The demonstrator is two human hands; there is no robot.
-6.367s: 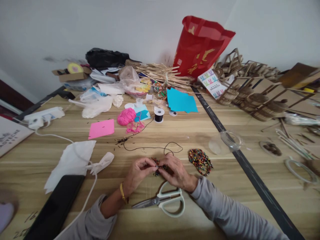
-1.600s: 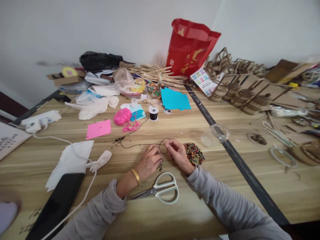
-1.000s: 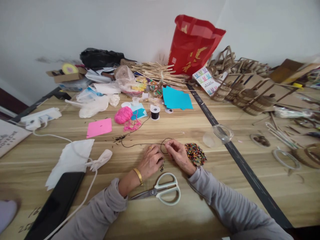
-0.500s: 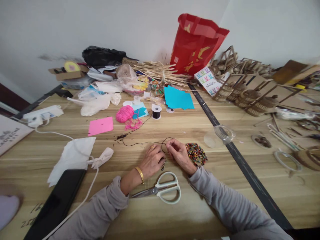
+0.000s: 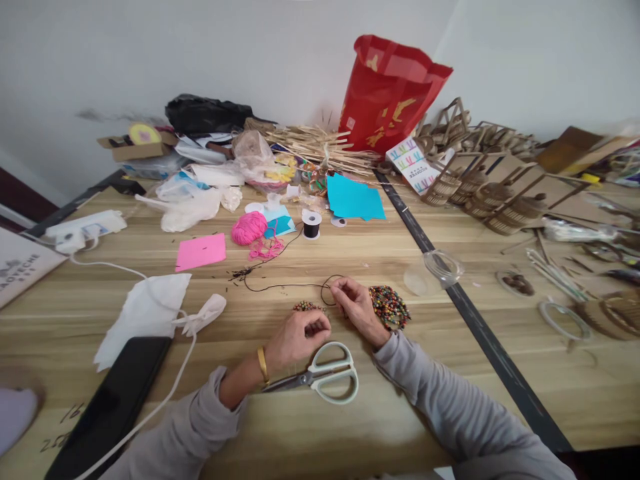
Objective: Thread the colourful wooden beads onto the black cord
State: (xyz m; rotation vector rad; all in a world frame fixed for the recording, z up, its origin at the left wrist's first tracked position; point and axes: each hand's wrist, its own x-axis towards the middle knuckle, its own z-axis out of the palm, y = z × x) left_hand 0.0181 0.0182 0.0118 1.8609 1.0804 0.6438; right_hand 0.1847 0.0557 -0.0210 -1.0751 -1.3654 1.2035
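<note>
My right hand (image 5: pixel 356 305) pinches a thin black cord (image 5: pixel 285 287) between thumb and fingertips, and a small loop of the cord stands up beside them. To its right lies a coiled heap of multicoloured bead strings (image 5: pixel 389 307). My left hand (image 5: pixel 299 337) is curled with thumb and forefinger brought together, just left of the scissors' handles; anything between the tips is too small to make out. Behind its knuckles a short row of coloured beads (image 5: pixel 309 306) shows on the table. The scissors (image 5: pixel 325 377) have white handles, and their blades point left, partly under my left wrist.
A black cord spool (image 5: pixel 311 225) stands beyond my hands, near pink yarn (image 5: pixel 249 229) and blue paper (image 5: pixel 356 197). At left lie a black phone-like slab (image 5: pixel 113 407) and a white cable (image 5: pixel 175 400). Small woven baskets (image 5: pixel 515 207) stand at right, a red bag (image 5: pixel 393 97) at the back.
My left hand has drawn back toward me and slightly left, away from the cord loop, uncovering the short row of beads. My right hand keeps its pinch on the cord.
</note>
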